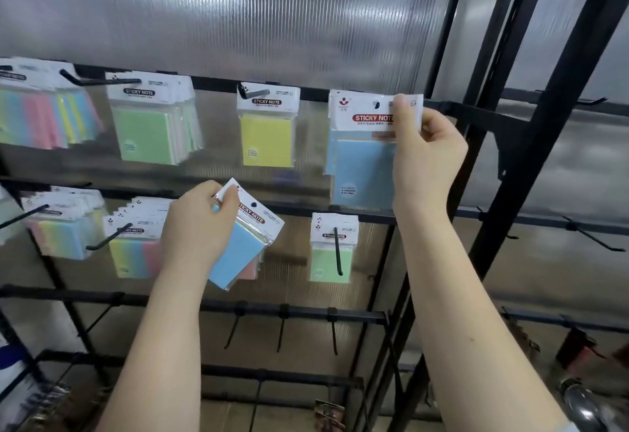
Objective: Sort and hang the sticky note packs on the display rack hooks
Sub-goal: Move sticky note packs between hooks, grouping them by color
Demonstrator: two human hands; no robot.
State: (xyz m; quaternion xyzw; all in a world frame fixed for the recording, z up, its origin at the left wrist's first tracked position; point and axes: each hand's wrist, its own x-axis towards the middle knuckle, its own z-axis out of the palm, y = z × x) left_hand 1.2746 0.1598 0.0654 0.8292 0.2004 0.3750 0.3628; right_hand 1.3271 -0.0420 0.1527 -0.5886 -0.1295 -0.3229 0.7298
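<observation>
On the far left of the rack, the top rail (pixel 211 82) carries a fanned bunch of striped pastel packs (pixel 44 115), then a hook of green-fronted packs (pixel 153 121), then a single yellow pack (pixel 267 128); each hangs by the punched hole in its white header card, so the colours read at a glance and I can match what I hold. Below them, on the second rail, hang two more bunches of rainbow packs (pixel 61 224) on angled hooks. My left hand (pixel 197 224) comes next, its fingers curled round a small stack with a blue pack on top (pixel 238 247) and something pink behind it, held tilted and low as a reserve to sort. Right of it a lone green pack (pixel 332 251) hangs on the second rail with its hook (pixel 337 251) running down over its face. Further right, my right hand (pixel 422 155) pinches the header card of a large blue pack (pixel 362 159), thumb in front and fingers folded behind, lifting it to the top rail's right end; I judge I am lining its hole up with a hook there, though I cannot tell whether a hook is through it. No desk shows: only the black metal rack frame (pixel 531 159), bare hooks on the lower rails (pixel 282 329), and a ribbed translucent panel (pixel 238 6) as backing wall, with glare across it.
</observation>
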